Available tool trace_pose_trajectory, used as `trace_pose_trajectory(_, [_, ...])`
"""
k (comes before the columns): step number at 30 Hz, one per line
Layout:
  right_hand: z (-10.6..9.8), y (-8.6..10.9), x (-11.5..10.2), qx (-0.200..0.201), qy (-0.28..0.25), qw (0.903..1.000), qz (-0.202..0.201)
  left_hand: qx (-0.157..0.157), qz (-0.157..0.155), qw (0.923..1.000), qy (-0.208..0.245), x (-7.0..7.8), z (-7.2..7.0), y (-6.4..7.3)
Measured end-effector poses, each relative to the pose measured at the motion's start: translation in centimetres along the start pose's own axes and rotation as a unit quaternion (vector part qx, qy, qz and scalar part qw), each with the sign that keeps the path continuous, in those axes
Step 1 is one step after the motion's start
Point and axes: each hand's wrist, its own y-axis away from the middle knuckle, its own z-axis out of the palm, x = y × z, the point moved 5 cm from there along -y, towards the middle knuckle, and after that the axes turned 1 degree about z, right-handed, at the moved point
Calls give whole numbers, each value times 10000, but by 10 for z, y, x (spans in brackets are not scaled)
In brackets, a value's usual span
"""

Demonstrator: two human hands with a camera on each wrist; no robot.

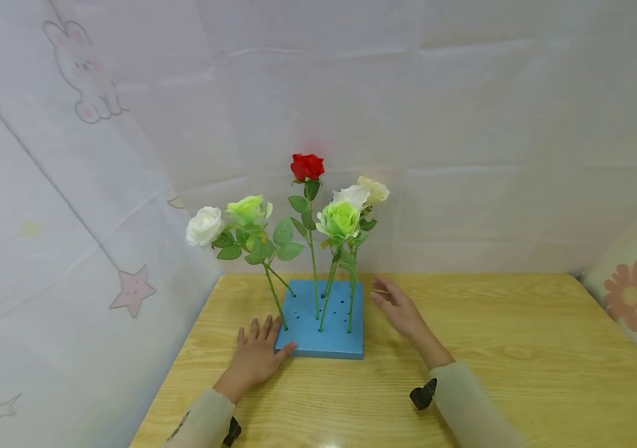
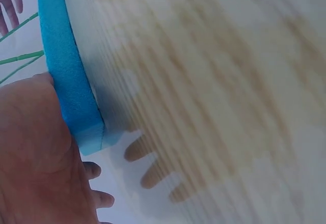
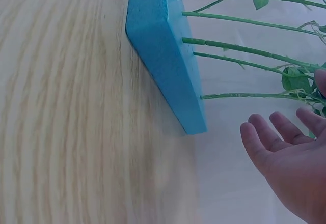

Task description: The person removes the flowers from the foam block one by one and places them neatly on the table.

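A blue foam board [image 1: 307, 343] lies on the table with several green stems stuck upright or leaning in its holes. At its front left corner my left hand [image 1: 256, 358] rests with straight, spread fingers, the thumb along the board's edge. My right hand [image 1: 400, 311] hovers beside the board's right side, fingers loosely extended and holding nothing. On the left lean a white rose [image 1: 205, 226] and a green rose [image 1: 248, 210]. A red rose [image 1: 307, 167] stands tallest. Clustered at the right are another green rose [image 1: 339, 221], a white rose [image 1: 353, 195] and a cream rose [image 1: 375, 190].
The wooden table [image 1: 497, 348] stretches far to the right of the board. Behind it hangs a pale cloth backdrop [image 1: 486, 155], with the rose heads close in front. A printed cloth [image 1: 43, 249] closes off the left side.
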Motion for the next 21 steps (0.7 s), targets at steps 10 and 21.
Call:
trace_pose_trajectory(10, [14, -8, 9, -107, -1072, 9939, 218, -59, -13, 10000, -35, 6, -5, 3])
trace_pose_trajectory(21, [27, -16, 9, -325, -1468, 9878, 409, 69, 98, 9999, 107, 5, -5, 1])
